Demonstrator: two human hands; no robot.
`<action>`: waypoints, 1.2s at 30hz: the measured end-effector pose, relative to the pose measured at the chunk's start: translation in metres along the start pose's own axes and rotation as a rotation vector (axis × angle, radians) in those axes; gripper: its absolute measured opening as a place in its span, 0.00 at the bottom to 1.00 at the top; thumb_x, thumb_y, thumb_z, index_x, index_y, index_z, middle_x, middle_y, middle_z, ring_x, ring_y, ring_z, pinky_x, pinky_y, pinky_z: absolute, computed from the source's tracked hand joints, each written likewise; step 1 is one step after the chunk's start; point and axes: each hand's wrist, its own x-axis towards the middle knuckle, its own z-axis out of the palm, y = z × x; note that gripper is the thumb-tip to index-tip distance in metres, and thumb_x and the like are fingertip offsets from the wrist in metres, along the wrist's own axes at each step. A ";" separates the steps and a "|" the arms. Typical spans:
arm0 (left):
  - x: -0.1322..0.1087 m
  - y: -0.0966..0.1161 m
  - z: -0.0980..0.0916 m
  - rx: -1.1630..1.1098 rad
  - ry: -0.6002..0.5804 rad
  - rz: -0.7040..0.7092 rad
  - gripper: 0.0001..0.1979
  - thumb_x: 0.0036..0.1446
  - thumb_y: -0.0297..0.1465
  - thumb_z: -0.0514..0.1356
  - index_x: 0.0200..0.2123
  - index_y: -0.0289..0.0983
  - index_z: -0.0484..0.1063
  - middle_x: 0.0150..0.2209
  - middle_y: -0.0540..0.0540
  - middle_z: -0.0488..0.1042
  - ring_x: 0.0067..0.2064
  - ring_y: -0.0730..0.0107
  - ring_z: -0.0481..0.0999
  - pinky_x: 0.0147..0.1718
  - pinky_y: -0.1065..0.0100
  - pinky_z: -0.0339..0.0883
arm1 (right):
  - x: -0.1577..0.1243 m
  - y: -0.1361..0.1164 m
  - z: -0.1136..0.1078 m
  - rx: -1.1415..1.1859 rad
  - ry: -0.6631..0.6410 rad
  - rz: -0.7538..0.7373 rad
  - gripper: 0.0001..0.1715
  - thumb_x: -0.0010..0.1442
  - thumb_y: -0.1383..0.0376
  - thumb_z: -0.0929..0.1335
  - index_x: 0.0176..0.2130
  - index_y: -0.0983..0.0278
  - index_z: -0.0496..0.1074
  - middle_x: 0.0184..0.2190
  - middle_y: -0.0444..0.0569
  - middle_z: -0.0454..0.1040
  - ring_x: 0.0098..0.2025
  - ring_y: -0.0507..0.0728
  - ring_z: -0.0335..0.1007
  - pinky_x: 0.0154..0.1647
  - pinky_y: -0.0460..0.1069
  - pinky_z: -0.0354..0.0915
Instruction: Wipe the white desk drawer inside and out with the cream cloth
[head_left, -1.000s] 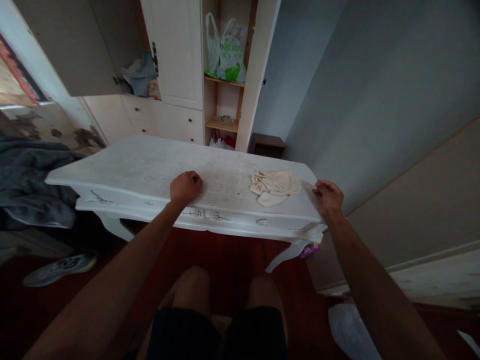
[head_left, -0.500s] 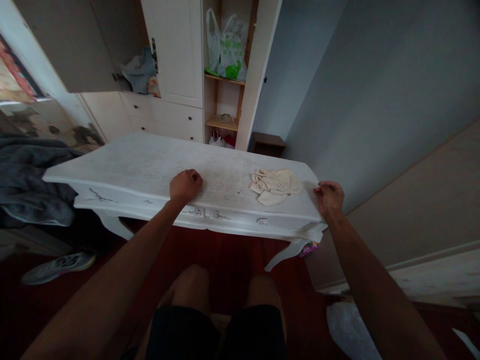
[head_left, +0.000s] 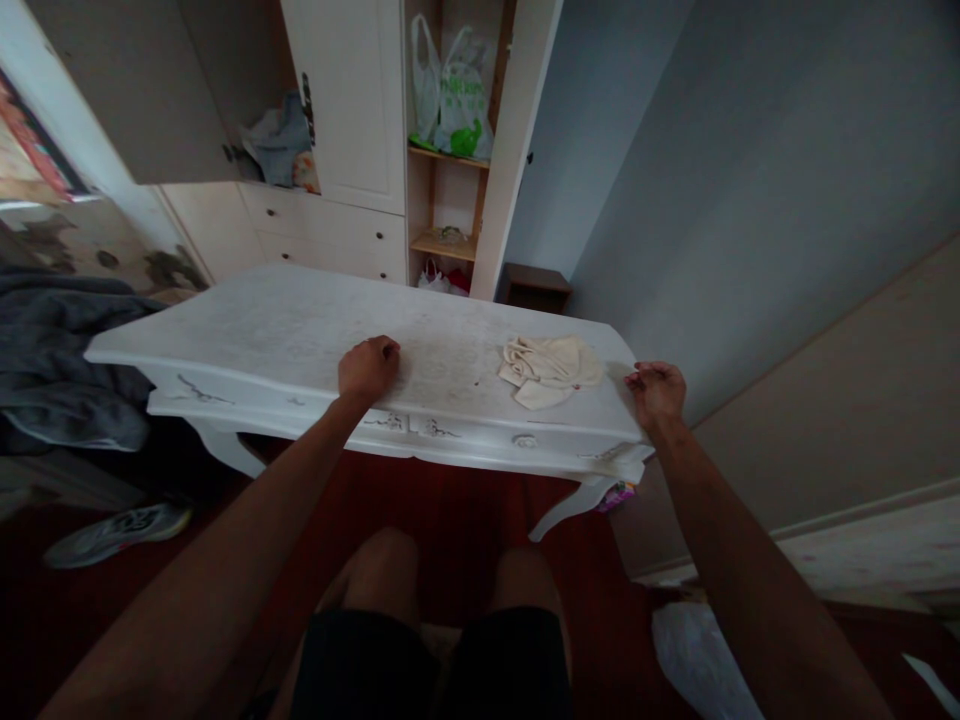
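A cream cloth [head_left: 553,368] lies crumpled on the right part of a white table [head_left: 300,320] with a smudged top. My left hand [head_left: 369,368] rests near the middle of the table's front edge, its fingers curled in a loose fist with nothing visible inside. At the table's right end, just right of the cloth and apart from it, is my right hand [head_left: 657,392]. Its fingers are bent together; whether they hold anything is too small to tell.
Behind the table stands a white wardrobe [head_left: 349,100] with plastic bags [head_left: 461,105] on a shelf. Grey fabric [head_left: 67,350] is heaped at the left, above a shoe [head_left: 116,535]. A grey wall [head_left: 772,200] rises at the right.
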 end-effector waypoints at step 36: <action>-0.001 0.000 -0.001 -0.016 0.000 0.003 0.16 0.60 0.36 0.55 0.42 0.40 0.83 0.46 0.36 0.83 0.46 0.48 0.81 0.44 0.55 0.71 | -0.001 -0.005 0.001 0.052 -0.005 0.056 0.19 0.47 0.70 0.75 0.28 0.59 0.60 0.23 0.33 0.72 0.18 0.47 0.67 0.21 0.44 0.71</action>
